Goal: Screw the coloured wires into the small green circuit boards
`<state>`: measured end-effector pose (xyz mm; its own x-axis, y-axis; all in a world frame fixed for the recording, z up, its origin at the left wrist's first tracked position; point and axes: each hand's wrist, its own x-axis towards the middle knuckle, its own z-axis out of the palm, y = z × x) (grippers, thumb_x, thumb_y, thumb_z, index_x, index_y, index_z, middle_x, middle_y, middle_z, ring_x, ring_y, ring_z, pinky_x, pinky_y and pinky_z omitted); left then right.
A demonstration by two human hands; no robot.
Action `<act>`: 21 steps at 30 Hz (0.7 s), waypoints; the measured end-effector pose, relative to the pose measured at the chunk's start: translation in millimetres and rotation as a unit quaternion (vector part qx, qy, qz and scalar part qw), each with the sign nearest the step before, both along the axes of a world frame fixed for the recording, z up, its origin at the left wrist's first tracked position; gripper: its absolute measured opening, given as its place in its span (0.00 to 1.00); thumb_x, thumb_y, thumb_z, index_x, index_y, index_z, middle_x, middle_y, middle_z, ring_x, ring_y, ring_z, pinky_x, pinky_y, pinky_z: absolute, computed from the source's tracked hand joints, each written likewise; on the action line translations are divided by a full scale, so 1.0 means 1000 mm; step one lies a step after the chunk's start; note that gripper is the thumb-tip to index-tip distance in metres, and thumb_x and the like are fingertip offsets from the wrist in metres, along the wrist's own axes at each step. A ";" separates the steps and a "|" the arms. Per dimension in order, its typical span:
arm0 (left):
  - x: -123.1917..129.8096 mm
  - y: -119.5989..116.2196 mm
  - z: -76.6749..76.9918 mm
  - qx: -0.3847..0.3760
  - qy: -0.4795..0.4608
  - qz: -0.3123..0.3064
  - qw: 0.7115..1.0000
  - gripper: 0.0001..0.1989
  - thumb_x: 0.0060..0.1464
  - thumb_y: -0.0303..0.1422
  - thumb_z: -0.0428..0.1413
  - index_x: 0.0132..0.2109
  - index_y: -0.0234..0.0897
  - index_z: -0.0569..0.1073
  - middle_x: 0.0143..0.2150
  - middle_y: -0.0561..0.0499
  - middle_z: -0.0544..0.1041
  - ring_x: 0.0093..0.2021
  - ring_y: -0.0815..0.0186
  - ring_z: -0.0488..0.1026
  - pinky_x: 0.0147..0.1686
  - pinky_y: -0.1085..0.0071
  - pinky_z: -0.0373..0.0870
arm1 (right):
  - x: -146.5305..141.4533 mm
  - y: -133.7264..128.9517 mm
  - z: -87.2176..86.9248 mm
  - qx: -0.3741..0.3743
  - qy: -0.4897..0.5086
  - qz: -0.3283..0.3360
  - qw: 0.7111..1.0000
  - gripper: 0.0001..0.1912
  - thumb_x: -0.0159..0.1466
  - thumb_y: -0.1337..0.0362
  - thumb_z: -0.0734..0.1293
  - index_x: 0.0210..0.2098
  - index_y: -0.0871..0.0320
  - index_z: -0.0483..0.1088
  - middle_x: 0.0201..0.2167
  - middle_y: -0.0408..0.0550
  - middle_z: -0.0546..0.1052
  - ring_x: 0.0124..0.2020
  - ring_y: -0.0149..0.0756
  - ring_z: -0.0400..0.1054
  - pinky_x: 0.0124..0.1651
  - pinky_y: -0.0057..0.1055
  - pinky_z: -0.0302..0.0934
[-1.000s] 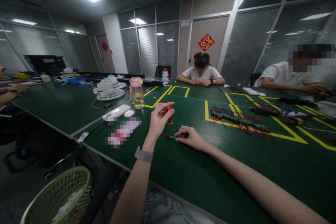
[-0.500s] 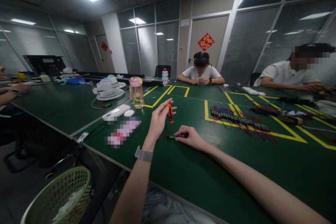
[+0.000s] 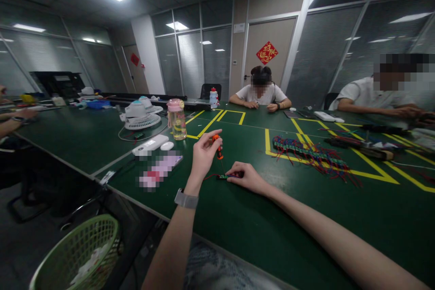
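My left hand grips the orange and black handle of a screwdriver between thumb and fingers. The shaft points down, its tip at a small green circuit board on the table. Pinched fingers of my right hand hold the board's right end, where dark wires show beside them. A thin red wire leads off the board to the left. Whether the tip sits in a screw is too small to tell.
Many wired circuit boards lie in a row on the right of the green table. Left are a pink-lidded bottle, a white power bank, a phone and a white fan. A green basket stands below. Other people sit around.
My left hand has shifted slightly left and down on the screwdriver, and its fingers have changed position around the handle. The right hand and board stay put.
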<state>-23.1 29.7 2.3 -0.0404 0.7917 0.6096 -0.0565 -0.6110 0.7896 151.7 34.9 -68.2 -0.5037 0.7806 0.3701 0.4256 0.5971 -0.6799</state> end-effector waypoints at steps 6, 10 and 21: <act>0.000 0.000 0.000 -0.001 0.001 -0.044 0.999 0.16 0.58 0.37 0.51 0.51 0.42 0.73 0.52 0.47 0.70 0.46 0.65 0.72 0.42 0.69 0.72 | 0.000 0.001 -0.001 0.006 -0.006 -0.002 1.000 0.08 0.56 0.64 0.70 0.35 0.59 0.78 0.28 0.45 0.71 0.27 0.30 0.63 0.30 0.26 0.58; 0.000 -0.001 0.000 -0.017 -0.014 -0.051 0.998 0.18 0.55 0.38 0.54 0.52 0.40 0.71 0.45 0.47 0.74 0.38 0.66 0.74 0.39 0.67 0.73 | 0.001 0.003 -0.003 0.013 -0.010 -0.001 1.000 0.08 0.56 0.64 0.70 0.35 0.59 0.78 0.28 0.46 0.71 0.28 0.30 0.63 0.30 0.27 0.58; 0.001 -0.001 -0.001 -0.005 0.007 -0.064 0.998 0.18 0.56 0.38 0.53 0.53 0.41 0.71 0.46 0.46 0.74 0.41 0.64 0.74 0.42 0.65 0.71 | 0.001 0.003 -0.003 0.008 -0.008 0.002 1.000 0.09 0.57 0.62 0.70 0.36 0.59 0.78 0.28 0.45 0.70 0.27 0.30 0.62 0.30 0.27 0.58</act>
<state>-22.4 28.7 1.5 0.0701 0.7954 0.6020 -0.1233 -0.5919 0.7965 152.9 37.9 -71.3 -0.5123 0.7729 0.3745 0.4342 0.6093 -0.6635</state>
